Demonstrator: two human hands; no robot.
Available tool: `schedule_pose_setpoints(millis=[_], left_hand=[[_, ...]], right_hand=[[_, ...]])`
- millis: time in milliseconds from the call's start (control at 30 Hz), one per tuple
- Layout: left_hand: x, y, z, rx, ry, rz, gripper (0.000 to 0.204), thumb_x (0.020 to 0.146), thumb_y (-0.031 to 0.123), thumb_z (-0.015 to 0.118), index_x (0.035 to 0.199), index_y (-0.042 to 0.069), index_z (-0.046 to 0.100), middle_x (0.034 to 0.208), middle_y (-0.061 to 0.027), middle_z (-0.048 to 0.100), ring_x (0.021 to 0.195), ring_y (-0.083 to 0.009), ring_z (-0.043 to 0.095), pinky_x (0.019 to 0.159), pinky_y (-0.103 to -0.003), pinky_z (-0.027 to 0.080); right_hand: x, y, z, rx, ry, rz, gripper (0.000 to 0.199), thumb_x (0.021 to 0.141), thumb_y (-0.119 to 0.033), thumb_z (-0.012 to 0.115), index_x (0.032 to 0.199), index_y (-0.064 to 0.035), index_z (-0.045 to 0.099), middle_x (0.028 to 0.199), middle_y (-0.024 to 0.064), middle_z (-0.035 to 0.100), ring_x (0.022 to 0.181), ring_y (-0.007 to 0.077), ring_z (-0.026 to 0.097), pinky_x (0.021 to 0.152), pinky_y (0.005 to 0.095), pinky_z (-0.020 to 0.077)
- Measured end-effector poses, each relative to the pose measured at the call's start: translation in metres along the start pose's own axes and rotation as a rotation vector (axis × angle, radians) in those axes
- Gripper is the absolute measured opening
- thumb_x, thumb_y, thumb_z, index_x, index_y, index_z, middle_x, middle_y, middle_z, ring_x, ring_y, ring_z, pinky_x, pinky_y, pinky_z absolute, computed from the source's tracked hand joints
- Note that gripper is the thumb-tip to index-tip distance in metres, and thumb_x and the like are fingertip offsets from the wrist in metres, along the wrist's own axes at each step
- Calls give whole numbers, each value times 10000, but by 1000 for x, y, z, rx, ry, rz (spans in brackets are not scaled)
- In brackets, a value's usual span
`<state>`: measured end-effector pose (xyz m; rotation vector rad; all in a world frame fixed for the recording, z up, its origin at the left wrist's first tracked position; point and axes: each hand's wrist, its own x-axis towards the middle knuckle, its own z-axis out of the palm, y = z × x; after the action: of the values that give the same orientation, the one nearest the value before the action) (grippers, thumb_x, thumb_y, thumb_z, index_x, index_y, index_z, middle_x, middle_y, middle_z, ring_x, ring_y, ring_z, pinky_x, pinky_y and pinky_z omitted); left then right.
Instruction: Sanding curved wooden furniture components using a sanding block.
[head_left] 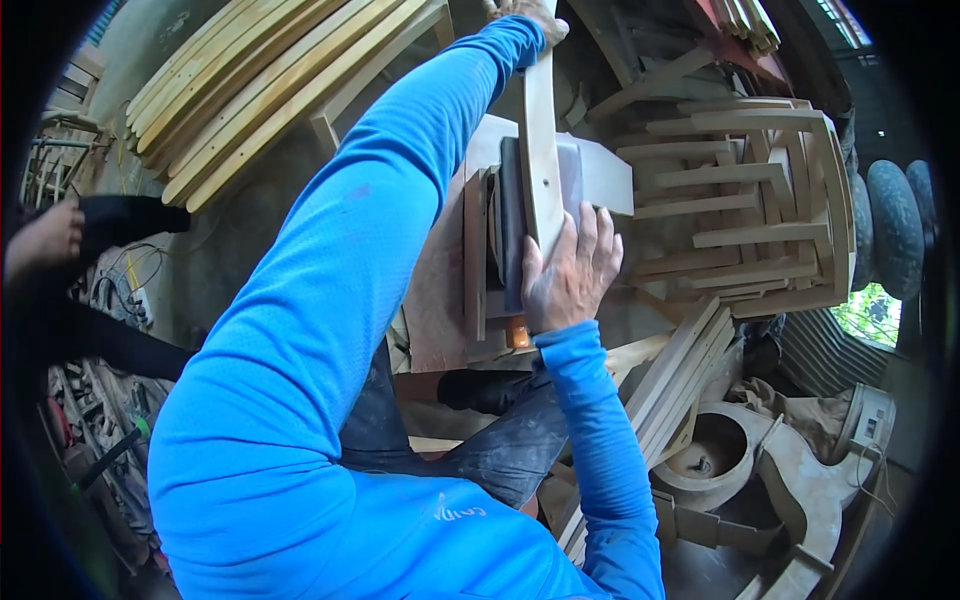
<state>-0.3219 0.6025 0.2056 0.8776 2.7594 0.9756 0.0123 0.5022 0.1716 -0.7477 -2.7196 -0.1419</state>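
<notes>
Nearest to us, our right hand [568, 275] lies flat with fingers spread on the lower end of a pale wooden slat [540, 160], pressing it down rather than closing round it. The slat is one long, narrow, smooth board with a small dark hole partway along, and it runs lengthwise along the dark sanding belt [512, 225] of a machine at the middle of the bench [440, 300]. An orange tab [517, 335] shows just below our right wrist. Farther up, our left hand [530, 15] is curled round the slat's far end, fingers wrapped over its top, at the far edge of the bench. Both arms wear bright blue sleeves. To the left, beyond the bench, a stack of curved slats [250, 90] leans together, about ten of them. To the right, a slatted wooden chair frame [750, 200] lies on its side. Lower right, loose slats [680, 385] lean by a round wooden seat piece [715, 450]. We cannot make out any labels or signs
</notes>
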Motion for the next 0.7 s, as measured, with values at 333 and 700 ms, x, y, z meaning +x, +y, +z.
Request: schedule_pose_setpoints(millis=[333,700], left_hand=[[13,4,2,-197,-196,-80,789,913,376,516,1598,46,307,1594,-186,411,1502,-330,344,1264,-501,167],[-109,-11,19,159,-19,-25,766,961,370,480,1631,97,228,1680,-267,178,1579,-428,79,1268,-565,25]], right_hand=[[73,12,40,-29,105,5,622,917,-434,665,1327,26,582,1464,142,490,1467,331,328,1218,559,160],[-66,28,-20,31,-3,-90,668,885,-435,703,1369,3,559,1520,149,427,1487,360,291,1229,554,150]])
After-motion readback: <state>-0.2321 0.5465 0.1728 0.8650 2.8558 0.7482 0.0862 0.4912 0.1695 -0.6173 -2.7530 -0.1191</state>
